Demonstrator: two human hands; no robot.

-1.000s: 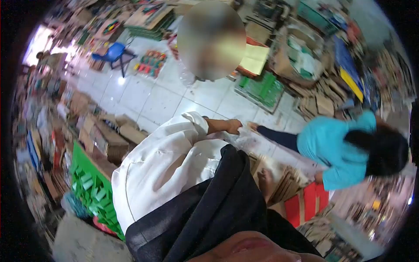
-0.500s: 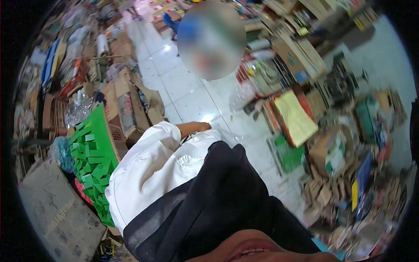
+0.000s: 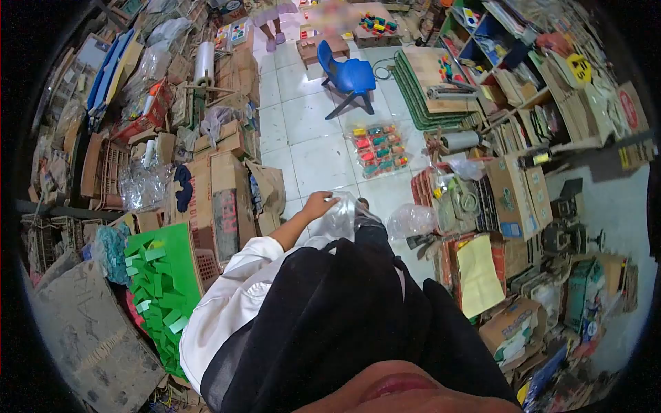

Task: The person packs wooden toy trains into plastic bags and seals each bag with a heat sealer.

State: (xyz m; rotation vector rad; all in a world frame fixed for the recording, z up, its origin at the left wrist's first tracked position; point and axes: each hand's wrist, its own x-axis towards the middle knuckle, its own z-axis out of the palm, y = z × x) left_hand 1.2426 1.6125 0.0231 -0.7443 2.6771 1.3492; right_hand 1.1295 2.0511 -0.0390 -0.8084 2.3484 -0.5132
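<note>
My left hand (image 3: pixel 321 205) is stretched out in front of me above the tiled floor, its fingers closed on the edge of a clear plastic bag (image 3: pixel 342 219). The bag hangs down beside my dark shoe. My right hand does not show; dark cloth covers that side. On the floor farther ahead lies a clear pack of red, green and yellow pieces (image 3: pixel 380 150).
A blue chair (image 3: pixel 350 76) stands ahead on the tiles (image 3: pixel 320 155). Cardboard boxes (image 3: pixel 231 206) and a green board with cut pieces (image 3: pixel 158 275) are at the left. Stacked boards (image 3: pixel 441 76), shelves and a yellow sheet (image 3: pixel 481 275) line the right. Another person's legs (image 3: pixel 273 31) show far ahead.
The view has tilted up and turned, so the chair, stacked boards and coloured pack now show. My left forearm reaches farther out, and the clear bag is seen more plainly.
</note>
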